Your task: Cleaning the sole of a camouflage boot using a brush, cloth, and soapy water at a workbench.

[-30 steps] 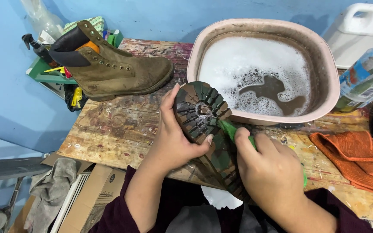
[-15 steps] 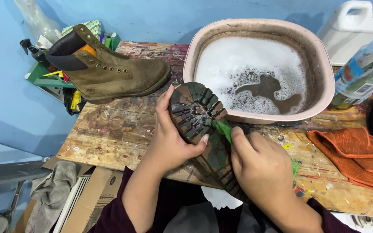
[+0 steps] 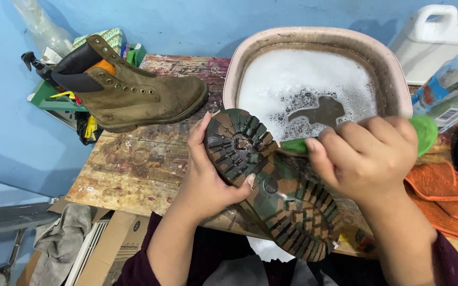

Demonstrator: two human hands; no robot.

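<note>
My left hand (image 3: 205,177) grips a boot turned sole up; the lugged camouflage sole (image 3: 269,182) faces me, heel end away from me. My right hand (image 3: 366,156) is closed around a green brush (image 3: 424,132), its green tip (image 3: 294,145) showing over the sole near the basin rim. The bristles are hidden under my fingers. A second brown lace-up boot (image 3: 128,92) stands upright on the paint-stained wooden table (image 3: 133,169) to the left. A pink basin (image 3: 314,39) of foamy water (image 3: 303,79) sits just behind the held boot.
An orange cloth (image 3: 443,196) lies at the right of the table. A white plastic jug (image 3: 436,37) and bottles (image 3: 451,90) stand at the back right. Clutter and a spray nozzle (image 3: 33,61) sit at the back left. Cardboard (image 3: 115,243) and a grey rag (image 3: 59,243) lie below.
My right hand has slid the brush up the sole, from the toe end toward the basin. The left hand keeps its hold on the boot's heel.
</note>
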